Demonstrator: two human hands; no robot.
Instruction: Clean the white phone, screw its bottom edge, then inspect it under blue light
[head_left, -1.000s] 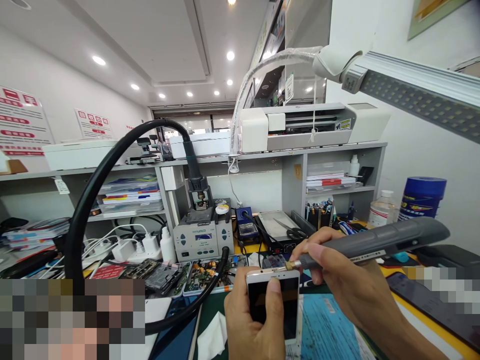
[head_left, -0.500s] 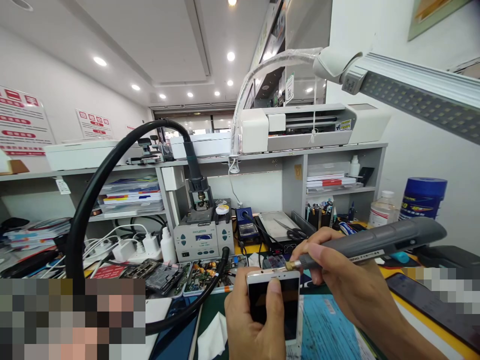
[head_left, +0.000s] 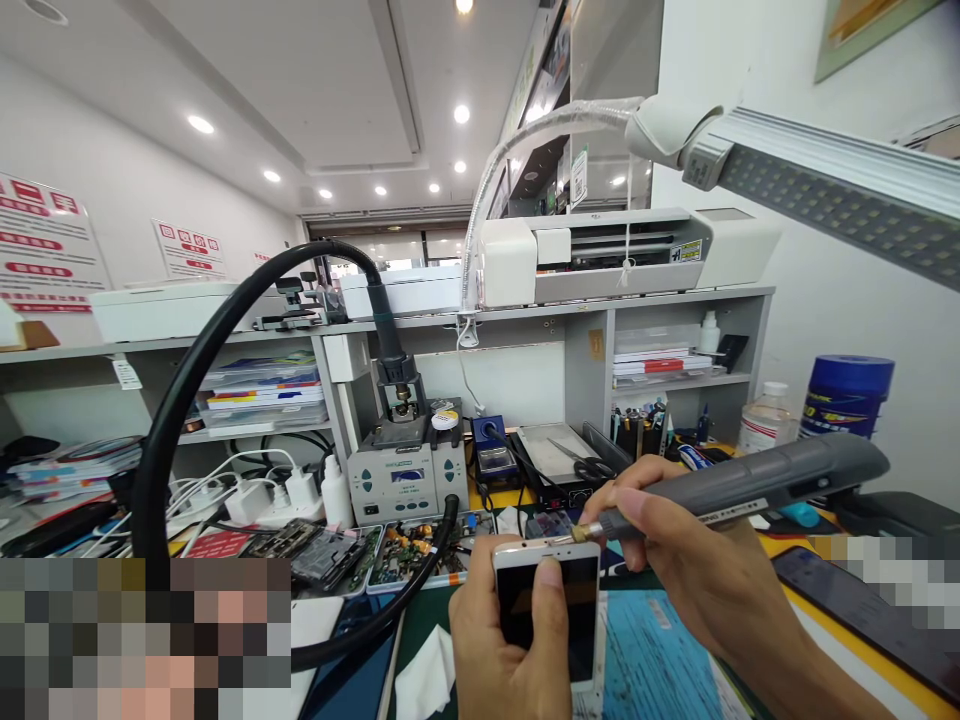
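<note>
Phone [head_left: 580,612], white-framed and dark-screened, stands tilted over the near middle of the bench, its screen toward you. Your left hand [head_left: 517,640] grips it from the left, thumb across the screen. Your right hand [head_left: 675,540] is closed around a gray handheld tool [head_left: 757,485], whose metal tip lies at the phone's top edge; whether the two touch is too small to tell. Below and to the right lies a blue patterned sheet [head_left: 656,650]; to the left, a white cloth [head_left: 426,675]. Farther left are loose circuit boards [head_left: 397,555], and beyond them a gray control station [head_left: 397,482]. A lamp [head_left: 832,190] extends above at right.
</note>
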